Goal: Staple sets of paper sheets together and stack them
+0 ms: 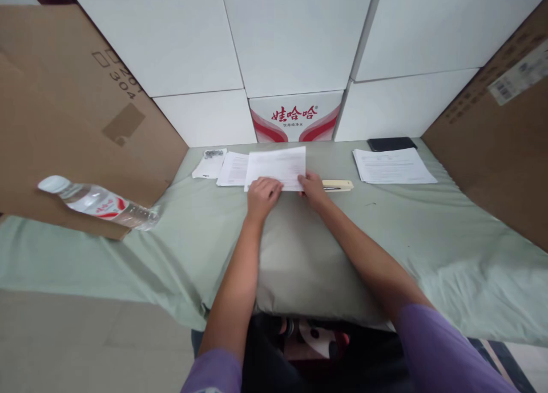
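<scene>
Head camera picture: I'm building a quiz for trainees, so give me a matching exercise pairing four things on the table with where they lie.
Things:
1. water bottle
2. stapler
3. black phone
4. printed sheet

Places:
A. under both hands
B. far left, lying on its side
C. just right of the right hand
D. behind the right paper stack

Pairs: 1-B, 2-C, 3-D, 4-A. The left hand presses the sheet's near edge.

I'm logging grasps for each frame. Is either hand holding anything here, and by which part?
Both hands rest on the near edge of the sheet of paper: left hand at its near-left corner, right hand at its near-right corner. Pressing or pinching cannot be told.
</scene>
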